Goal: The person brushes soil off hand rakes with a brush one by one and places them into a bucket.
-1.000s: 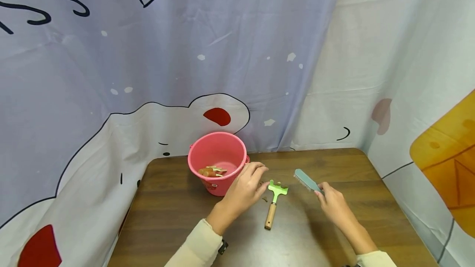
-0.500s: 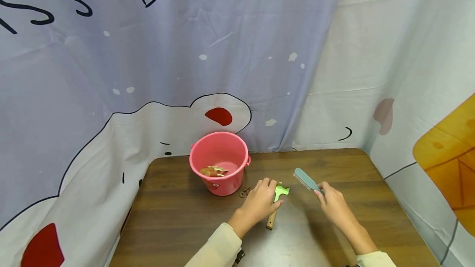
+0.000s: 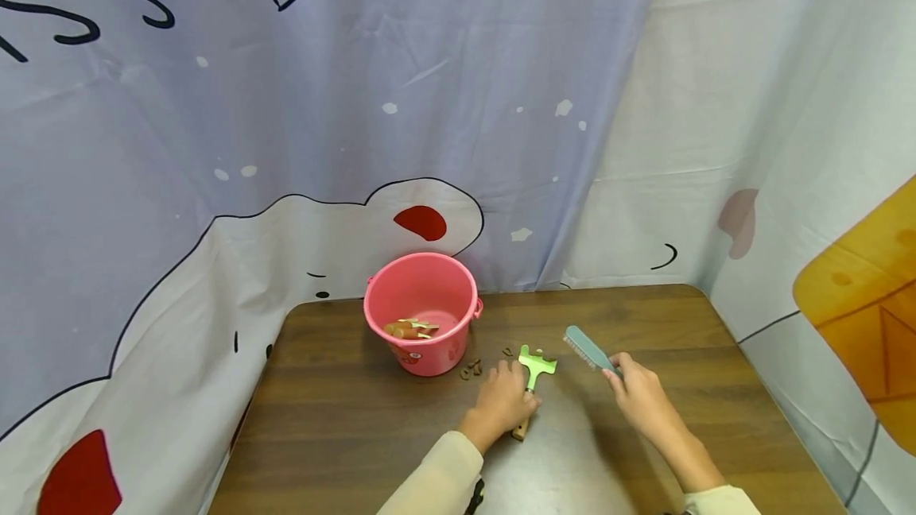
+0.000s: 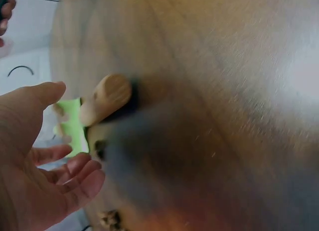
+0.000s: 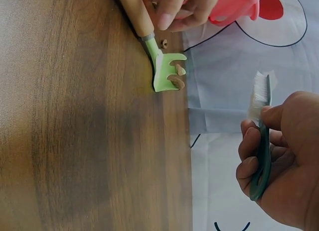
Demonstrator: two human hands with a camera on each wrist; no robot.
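Observation:
My left hand (image 3: 501, 400) is low over the table beside the wooden handle of a small hand rake (image 3: 535, 365). In the left wrist view its thumb and fingers are spread loosely, with a gap to the handle (image 4: 107, 99). The rake's green toothed head shows in the right wrist view, with brown crumbs against its teeth (image 5: 177, 74). My right hand (image 3: 644, 392) grips a teal brush (image 3: 588, 346) by its handle. White bristles (image 5: 259, 94) stick out past the thumb, held clear of the table.
A pink bucket (image 3: 458, 352) stands at the back of the wooden table, with several orange-brown, carrot-like pieces (image 3: 409, 330) inside. Small curled brown bits (image 3: 470, 369) lie between bucket and rake. A printed curtain (image 3: 529, 141) hangs behind the table's back edge.
My left hand has moved from beside the bucket's rim rightward and down to the rake's handle. Brown bits near the bucket have come into sight. The right hand with the brush stays nearly still.

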